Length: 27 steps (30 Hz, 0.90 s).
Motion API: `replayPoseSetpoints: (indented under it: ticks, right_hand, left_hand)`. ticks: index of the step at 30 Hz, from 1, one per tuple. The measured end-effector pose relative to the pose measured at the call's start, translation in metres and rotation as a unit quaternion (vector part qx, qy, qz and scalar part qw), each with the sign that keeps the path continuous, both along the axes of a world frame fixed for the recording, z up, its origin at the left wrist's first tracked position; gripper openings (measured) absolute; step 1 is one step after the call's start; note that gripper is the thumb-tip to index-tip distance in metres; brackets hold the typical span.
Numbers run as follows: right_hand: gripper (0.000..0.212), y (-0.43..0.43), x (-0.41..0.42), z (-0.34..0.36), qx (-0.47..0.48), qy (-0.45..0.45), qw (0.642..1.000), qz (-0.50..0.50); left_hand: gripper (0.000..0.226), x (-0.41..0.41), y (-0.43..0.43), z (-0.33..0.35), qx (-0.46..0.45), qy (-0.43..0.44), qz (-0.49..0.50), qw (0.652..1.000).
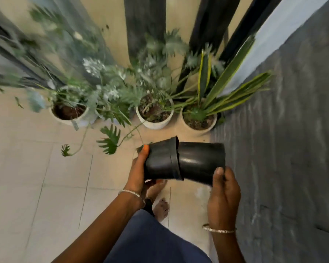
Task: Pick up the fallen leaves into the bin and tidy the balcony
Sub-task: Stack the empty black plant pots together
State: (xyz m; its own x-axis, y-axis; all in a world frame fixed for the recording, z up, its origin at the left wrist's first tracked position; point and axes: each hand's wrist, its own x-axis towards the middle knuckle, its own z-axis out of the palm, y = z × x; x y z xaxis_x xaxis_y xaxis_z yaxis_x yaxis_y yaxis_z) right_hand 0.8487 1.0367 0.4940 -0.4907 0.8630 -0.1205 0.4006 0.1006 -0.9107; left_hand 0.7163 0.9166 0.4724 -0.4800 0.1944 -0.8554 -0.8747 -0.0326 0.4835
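Plastic looks thin, light, bendy — left hand [138,168] wraps the outer pot [160,161], right hand [224,196] pinches the inner pot [200,161] by its likely stiffer rim.

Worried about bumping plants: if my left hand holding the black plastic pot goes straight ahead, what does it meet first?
Ahead of the left hand: likely the middle white round planter or the drooping green leaves; depth is unclear.

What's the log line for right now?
left hand: grips black pot | right hand: grips second black pot | pots: sideways, partly nested
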Motion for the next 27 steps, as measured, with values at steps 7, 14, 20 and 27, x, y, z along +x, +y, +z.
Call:
replayPoseSetpoints:
  ticks: [7, 14, 20, 27]
  right_hand:
    - [0.026, -0.059, -0.002, 0.145, 0.083, 0.082, 0.989, 0.095]
    - [0.050, -0.109, -0.045, 0.256, 0.128, 0.117, 0.946, 0.275]
    - [0.039, -0.137, -0.091, 0.321, 0.226, 0.194, 0.908, 0.296]
    - [0.072, -0.211, -0.163, 0.348, 0.253, 0.162, 0.839, 0.453]
  left_hand:
    - [0.052, 0.006, -0.048, 0.136, 0.095, 0.098, 0.020, 0.991]
    - [0.053, -0.001, -0.092, 0.248, 0.226, 0.141, 0.057, 0.962]
    - [0.056, -0.039, -0.152, 0.287, 0.310, 0.154, 0.139, 0.928]
    - [0.058, -0.093, -0.249, 0.313, 0.344, 0.166, 0.111, 0.917]
